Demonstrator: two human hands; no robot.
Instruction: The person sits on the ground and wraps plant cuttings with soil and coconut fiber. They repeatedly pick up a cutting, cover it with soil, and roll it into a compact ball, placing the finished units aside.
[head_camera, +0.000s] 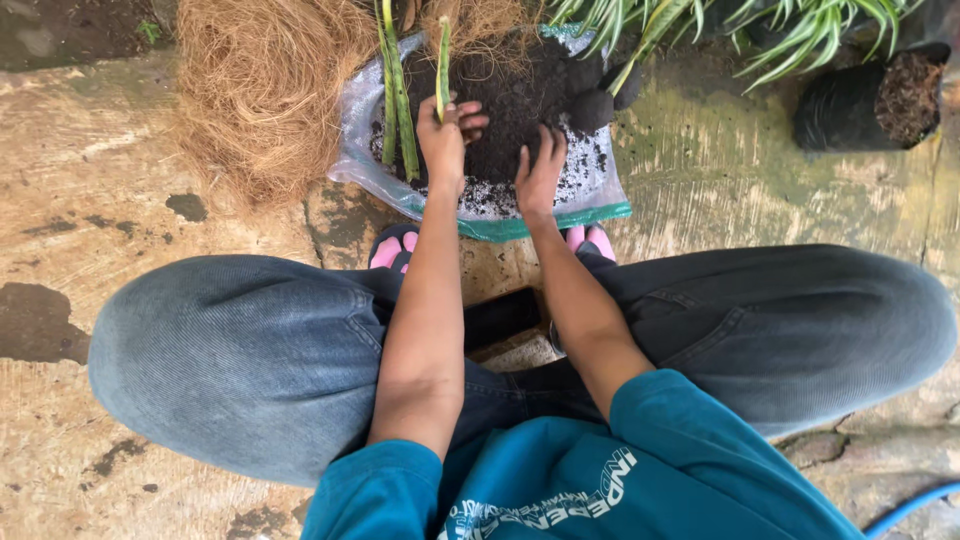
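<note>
Soil (515, 110) wants firming: left hand (443, 140) fingers clamped on the leaf cutting (443, 65), right hand (540, 175) fingers spread, pressing just beside.

A long, narrow green leaf cutting (443, 62) stands upright, its base at the edge of a mound of dark, crumbly potting soil (520, 100), which lies heaped on a clear plastic sheet (600, 185) spread flat on the ground.
</note>
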